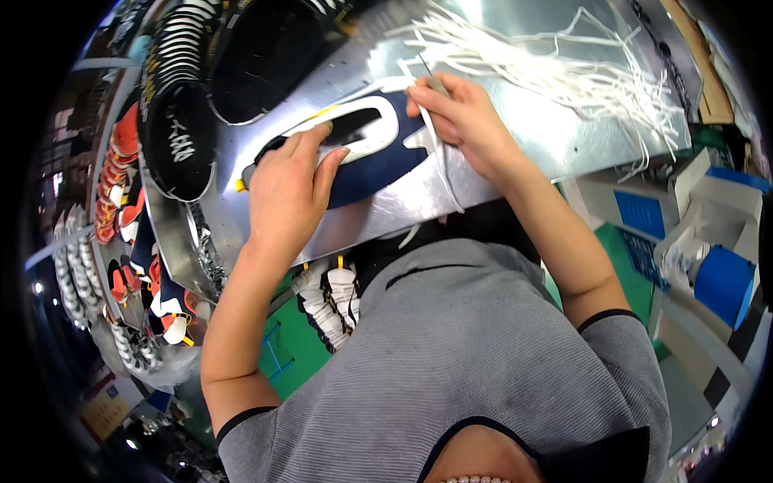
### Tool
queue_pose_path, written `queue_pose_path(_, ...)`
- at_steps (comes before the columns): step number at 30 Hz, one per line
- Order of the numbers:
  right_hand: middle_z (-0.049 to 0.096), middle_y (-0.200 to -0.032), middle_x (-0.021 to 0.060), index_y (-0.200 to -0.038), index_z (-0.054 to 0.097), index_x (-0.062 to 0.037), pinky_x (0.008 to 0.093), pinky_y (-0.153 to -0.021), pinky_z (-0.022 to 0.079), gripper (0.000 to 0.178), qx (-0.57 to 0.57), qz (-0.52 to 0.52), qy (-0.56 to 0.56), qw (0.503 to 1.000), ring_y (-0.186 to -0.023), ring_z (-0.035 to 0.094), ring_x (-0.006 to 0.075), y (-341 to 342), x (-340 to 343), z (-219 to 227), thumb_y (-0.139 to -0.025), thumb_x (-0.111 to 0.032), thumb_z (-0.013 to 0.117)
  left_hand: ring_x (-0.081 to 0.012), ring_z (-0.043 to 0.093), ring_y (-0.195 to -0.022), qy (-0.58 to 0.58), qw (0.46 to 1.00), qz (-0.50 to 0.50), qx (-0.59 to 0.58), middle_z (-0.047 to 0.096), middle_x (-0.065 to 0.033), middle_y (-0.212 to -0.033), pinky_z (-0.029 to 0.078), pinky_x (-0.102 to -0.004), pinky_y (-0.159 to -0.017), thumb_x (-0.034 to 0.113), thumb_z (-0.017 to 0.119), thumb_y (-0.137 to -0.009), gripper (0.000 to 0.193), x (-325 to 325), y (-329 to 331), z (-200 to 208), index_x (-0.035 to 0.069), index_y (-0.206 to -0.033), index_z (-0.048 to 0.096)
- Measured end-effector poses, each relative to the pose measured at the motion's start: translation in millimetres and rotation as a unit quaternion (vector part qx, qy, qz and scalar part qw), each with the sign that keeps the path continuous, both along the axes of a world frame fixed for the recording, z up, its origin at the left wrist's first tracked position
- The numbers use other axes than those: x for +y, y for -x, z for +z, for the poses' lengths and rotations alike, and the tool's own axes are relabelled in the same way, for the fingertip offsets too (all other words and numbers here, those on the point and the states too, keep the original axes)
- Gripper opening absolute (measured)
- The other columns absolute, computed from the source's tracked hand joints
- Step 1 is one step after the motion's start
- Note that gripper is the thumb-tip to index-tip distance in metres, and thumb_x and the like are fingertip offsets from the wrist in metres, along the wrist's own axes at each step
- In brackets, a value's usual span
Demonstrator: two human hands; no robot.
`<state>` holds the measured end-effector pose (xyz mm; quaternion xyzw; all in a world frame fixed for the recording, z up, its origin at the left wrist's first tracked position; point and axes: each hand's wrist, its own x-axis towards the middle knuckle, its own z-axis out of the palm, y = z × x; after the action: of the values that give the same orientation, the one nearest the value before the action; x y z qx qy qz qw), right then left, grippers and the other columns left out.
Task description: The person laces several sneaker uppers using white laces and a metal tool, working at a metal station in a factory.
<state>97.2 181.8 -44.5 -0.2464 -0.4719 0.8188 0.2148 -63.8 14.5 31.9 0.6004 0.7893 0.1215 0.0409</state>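
Observation:
A navy-blue shoe upper (362, 181) with a white-rimmed opening lies on the metal tabletop in front of me. My left hand (290, 181) grips it at its left part, fingers over the rim and thumb apart on the near side. Just past the upper's right end, my right hand (467, 113) is closed in a pinch on an awl-like tool (436, 83) with a short handle and thin metal point. A narrow white lace (440, 165) runs by those fingers and hangs toward the table's front edge; whether they pinch it too is unclear.
A loose heap of white laces (547, 76) covers the table's far right. Dark shoe parts (181, 141) and strung white-striped pieces stand at far left. Red-and-white shoe parts (121, 177) hang beside the table. Open cartons (700, 209) with blue pieces sit at right.

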Motion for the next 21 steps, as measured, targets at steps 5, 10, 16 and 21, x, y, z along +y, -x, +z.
queue_pose_path(5,0.042,-0.056,-0.0097,-0.091,0.065,-0.0044,0.0197,-0.043,0.017,0.022,0.031,0.040,-0.013,0.999,-0.045,0.026,-0.0013,1,2,0,-0.096,-0.026,0.065,-0.0321,0.059,-0.105,-0.134,0.986,-0.085,0.058,0.062,-0.0131,-0.116,0.044,-0.0404,-0.092,0.006,0.074,-0.079,0.036,0,-22,-4,0.003,-0.113,0.064)
queue_pose_path(10,0.050,-0.068,-0.0065,-0.095,0.064,-0.0039,0.0150,-0.039,0.021,0.019,0.085,0.067,-0.015,0.994,-0.044,0.030,-0.0045,-40,15,14,-0.098,-0.023,0.062,-0.0289,0.063,-0.093,-0.201,0.961,-0.189,-0.021,0.066,-0.0119,-0.101,0.051,-0.0375,-0.081,0.000,0.070,-0.079,0.020,-21,-46,-9,0.002,-0.099,0.067)
queue_pose_path(16,0.058,-0.082,0.0025,-0.112,0.056,0.0011,0.0139,-0.038,0.024,0.016,0.171,0.052,0.049,0.983,-0.044,0.033,-0.0024,-153,2,56,-0.101,-0.010,0.052,-0.0411,0.063,-0.099,0.134,0.971,-0.135,-0.146,0.067,-0.0205,-0.109,0.051,-0.0469,-0.086,0.026,0.070,-0.087,0.056,-49,-104,-122,-0.003,-0.132,0.052)
queue_pose_path(21,0.048,-0.083,0.0007,-0.111,0.048,0.0032,0.0131,-0.036,0.026,0.014,0.225,-0.041,-0.025,0.973,-0.042,0.030,-0.0017,-258,6,86,-0.100,-0.005,0.048,-0.0422,0.064,-0.093,0.083,0.987,-0.107,-0.083,0.066,-0.0206,-0.103,0.051,-0.0460,-0.078,0.026,0.060,-0.093,0.036,-29,-103,-214,0.005,-0.122,0.058)
